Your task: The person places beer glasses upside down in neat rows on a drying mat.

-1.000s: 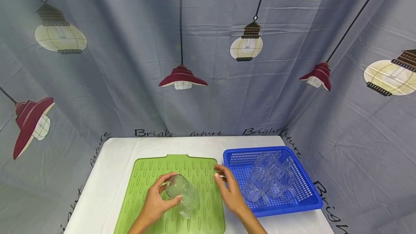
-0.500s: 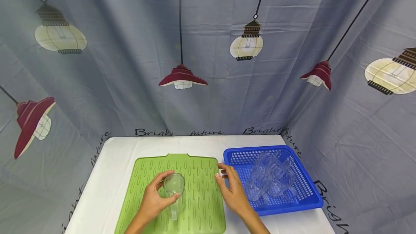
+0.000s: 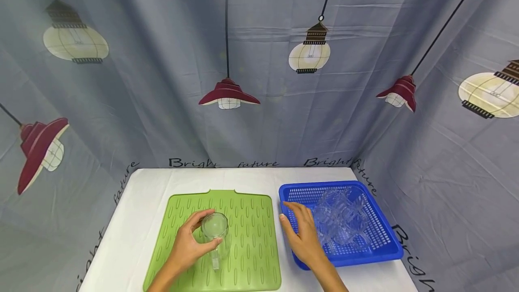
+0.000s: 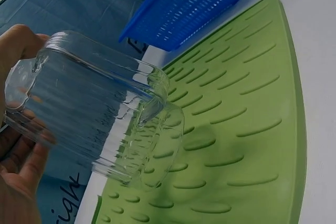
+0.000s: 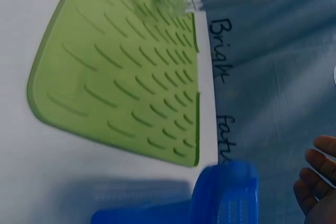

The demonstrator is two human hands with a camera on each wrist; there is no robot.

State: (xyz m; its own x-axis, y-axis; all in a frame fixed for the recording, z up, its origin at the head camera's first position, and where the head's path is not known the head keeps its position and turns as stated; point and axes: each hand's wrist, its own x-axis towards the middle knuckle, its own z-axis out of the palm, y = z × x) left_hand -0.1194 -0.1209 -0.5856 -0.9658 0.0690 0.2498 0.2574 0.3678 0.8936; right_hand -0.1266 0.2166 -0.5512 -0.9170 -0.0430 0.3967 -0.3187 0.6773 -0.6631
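Observation:
A clear glass mug [image 3: 215,225] is in my left hand [image 3: 188,242], thumb on one side and fingers on the other, near its base. The mug is upside down over the green ridged mat [image 3: 251,238], its handle towards me in the head view. From the left wrist, the rim of the mug [image 4: 94,103] shows close over the mat. My right hand [image 3: 302,235] hovers by the left rim of the blue basket [image 3: 320,184], fingers apart and holding nothing. Inside the basket lie several clear glass mugs [image 3: 342,220], clustered towards its right side.
Mat and basket stand side by side on a white-covered table [image 3: 142,202], with a narrow strip of cloth between them. A grey-blue curtain [image 3: 259,134] printed with lamps and lettering closes off the back and both sides.
The left hand has turned the mug from a tilt to upright-inverted and shifted it slightly left, its handle now towards me. My right hand has moved right, from the mat's edge to the basket.

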